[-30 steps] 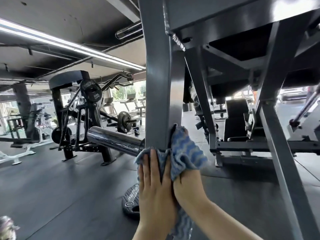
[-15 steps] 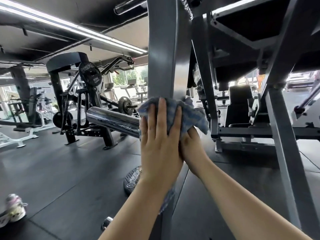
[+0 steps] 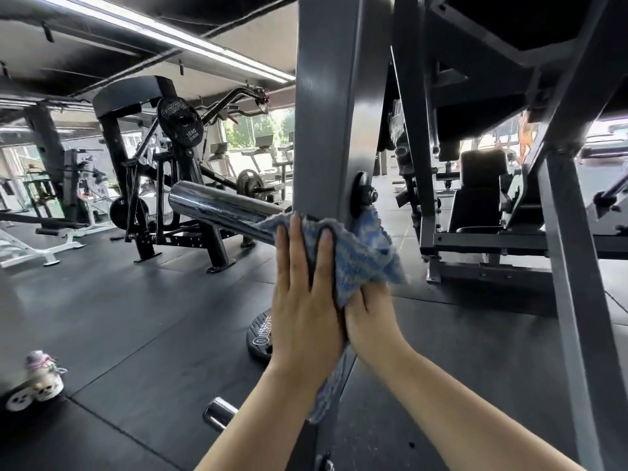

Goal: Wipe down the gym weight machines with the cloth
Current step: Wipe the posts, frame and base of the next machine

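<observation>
A grey steel upright [image 3: 326, 107] of the weight machine rises through the middle of the view. A blue and white cloth [image 3: 360, 256] is wrapped around it just below a black bolt cap [image 3: 362, 195]. My left hand [image 3: 306, 300] presses the cloth flat against the post's left face, fingers straight and pointing up. My right hand [image 3: 368, 321] holds the cloth against the right side, its fingers hidden under the fabric. A tail of cloth hangs down between my wrists.
A chrome weight sleeve [image 3: 221, 209] juts left from the post. A black weight plate [image 3: 260, 334] lies on the rubber floor below, with a chrome stub [image 3: 219, 413] nearer me. A slanted grey frame leg [image 3: 571, 300] stands at the right. A small patterned object [image 3: 37, 379] lies bottom left.
Both hands slid the cloth up the post from one second ago, then held about the same spot. The bolt cap is now uncovered above the cloth.
</observation>
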Demonstrator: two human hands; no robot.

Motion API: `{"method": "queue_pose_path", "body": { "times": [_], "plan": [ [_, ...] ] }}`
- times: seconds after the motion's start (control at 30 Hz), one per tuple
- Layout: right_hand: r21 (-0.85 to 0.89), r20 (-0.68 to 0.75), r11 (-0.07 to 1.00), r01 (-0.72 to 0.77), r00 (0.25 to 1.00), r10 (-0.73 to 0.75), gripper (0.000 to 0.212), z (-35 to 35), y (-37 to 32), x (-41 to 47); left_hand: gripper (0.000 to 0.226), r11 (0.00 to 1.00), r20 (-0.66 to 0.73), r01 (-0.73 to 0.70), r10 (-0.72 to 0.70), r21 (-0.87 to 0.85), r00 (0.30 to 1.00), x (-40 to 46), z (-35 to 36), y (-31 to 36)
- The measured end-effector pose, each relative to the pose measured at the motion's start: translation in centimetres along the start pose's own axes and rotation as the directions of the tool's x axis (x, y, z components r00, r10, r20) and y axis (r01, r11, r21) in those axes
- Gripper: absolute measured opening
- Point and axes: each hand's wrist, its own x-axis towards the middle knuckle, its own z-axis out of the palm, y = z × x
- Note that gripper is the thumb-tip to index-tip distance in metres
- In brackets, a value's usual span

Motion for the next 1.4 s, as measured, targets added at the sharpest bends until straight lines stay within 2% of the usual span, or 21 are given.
{"method": "queue_pose_path", "body": {
  "times": [0.03, 0.1, 0.13, 0.17, 0.2, 0.23, 0.3, 0.33, 0.4, 0.5, 0.63, 0.67, 0.77, 0.8, 0.87, 0.93, 1.03, 1.1, 1.17, 1.3, 1.4],
  "plan": [
    [-0.084, 0.033, 0.996, -0.015, 0.999, 0.018, 0.049, 0.0, 0.6, -0.7, 0.068, 0.998, 0.004, 0.05, -0.05, -0.026, 0.999, -0.9, 0.5, -0.2],
    [-0.215, 0.104, 0.977, -0.002, 0.994, 0.025, 0.041, 0.2, 1.4, -2.5, 0.078, 0.995, 0.071, 0.071, -0.066, -0.07, 0.995, -4.3, 1.2, -0.8],
    [-0.238, 0.169, 0.962, -0.135, 0.969, 0.178, 0.037, 0.6, 1.5, -3.7, 0.078, 0.992, 0.122, 0.078, -0.066, -0.096, 0.99, -6.2, 1.5, -1.1],
    [-0.351, 0.08, 0.928, -0.125, 0.983, 0.163, 0.041, 1.1, 3.0, -5.1, 0.077, 0.987, 0.181, 0.116, -0.095, -0.109, 0.979, -7.9, 1.6, -1.3],
    [-0.407, 0.064, 0.884, -0.23, 0.958, 0.278, 0.042, 1.4, 3.7, -6.0, 0.077, 0.982, 0.258, 0.158, -0.126, -0.105, 0.958, -9.4, 1.4, -1.2],
    [-0.412, 0.059, 0.883, -0.226, 0.96, 0.274, 0.041, 2.0, 4.2, -7.0, 0.074, 0.972, 0.301, 0.205, -0.163, -0.114, 0.94, -10.0, 1.1, -0.8],
    [-0.339, 0.165, 0.873, -0.351, 0.891, 0.423, 0.059, 2.7, 4.7, -8.6, 0.067, 0.972, 0.314, 0.231, -0.209, -0.036, 0.926, -11.2, 1.1, -0.9],
    [-0.257, 0.165, 0.895, -0.365, 0.896, 0.413, 0.058, 3.3, 4.9, -8.9, 0.07, 0.981, 0.321, 0.188, -0.166, -0.039, 0.933, -11.4, 1.2, -1.1],
    [-0.065, -0.003, 0.946, -0.318, 0.948, 0.318, 0.054, 4.0, 3.9, -8.5, 0.075, 0.99, 0.301, 0.14, -0.139, 0.019, 0.943, -11.1, 1.7, -1.7],
    [0.208, -0.068, 0.92, -0.332, 0.933, 0.352, 0.043, 3.7, 2.3, -6.3, 0.079, 0.95, 0.274, 0.287, -0.246, -0.121, 0.93, -7.8, 0.9, -0.4],
    [0.271, 0.019, 0.881, -0.387, 0.917, 0.397, 0.038, 2.5, 1.7, -4.4, 0.071, 0.958, 0.161, 0.226, -0.198, -0.179, 0.967, -4.6, 0.2, 0.2],
    [0.26, 0.034, 0.877, -0.404, 0.912, 0.41, 0.039, 2.5, 2.6, -4.5, 0.073, 0.925, 0.172, 0.299, -0.263, -0.236, 0.949, -4.7, 0.2, 0.0],
    [0.24, 0.066, 0.856, -0.457, 0.888, 0.456, 0.037, 3.3, 5.4, -5.9, 0.108, 0.921, 0.307, 0.375, -0.328, -0.105, 0.893, -8.8, 0.5, -0.5],
    [0.259, 0.073, 0.841, -0.475, 0.878, 0.473, 0.033, 3.4, 6.3, -6.7, 0.115, 0.901, 0.405, 0.425, -0.359, -0.084, 0.841, -10.7, 0.5, -0.8],
    [0.327, 0.118, 0.769, -0.55, 0.831, 0.544, 0.026, 3.5, 6.9, -7.9, 0.117, 0.766, 0.582, 0.632, -0.462, -0.118, 0.669, -13.2, -0.2, -1.2],
    [0.381, 0.129, 0.711, -0.591, 0.795, 0.592, 0.033, 3.3, 6.9, -7.6, 0.112, 0.653, 0.691, 0.733, -0.442, -0.189, 0.572, -13.7, -0.9, -1.6],
    [0.496, 0.024, 0.695, -0.52, 0.809, 0.588, 0.047, 3.6, 5.4, -4.8, 0.059, 0.354, 0.669, 0.779, -0.4, -0.517, 0.626, -12.0, -0.9, -2.2],
    [0.507, -0.079, 0.742, -0.439, 0.833, 0.547, 0.08, 4.1, 4.2, -3.5, 0.038, 0.205, 0.623, 0.748, -0.44, -0.632, 0.647, -10.4, -0.5, -2.1],
    [0.483, -0.145, 0.792, -0.373, 0.858, 0.492, 0.087, 4.5, 3.9, -3.3, 0.026, 0.236, 0.576, 0.734, -0.488, -0.637, 0.656, -8.9, -0.3, -1.7],
    [0.483, -0.162, 0.813, -0.325, 0.879, 0.448, 0.061, 4.6, 4.5, -2.8, 0.034, 0.474, 0.402, 0.645, -0.519, -0.599, 0.754, -8.4, 0.4, -1.3],
    [0.427, -0.159, 0.833, -0.352, 0.877, 0.453, 0.08, 4.8, 6.0, -2.8, 0.052, 0.571, 0.341, 0.597, -0.497, -0.564, 0.798, -9.9, 1.1, -1.6]
  ]
}}
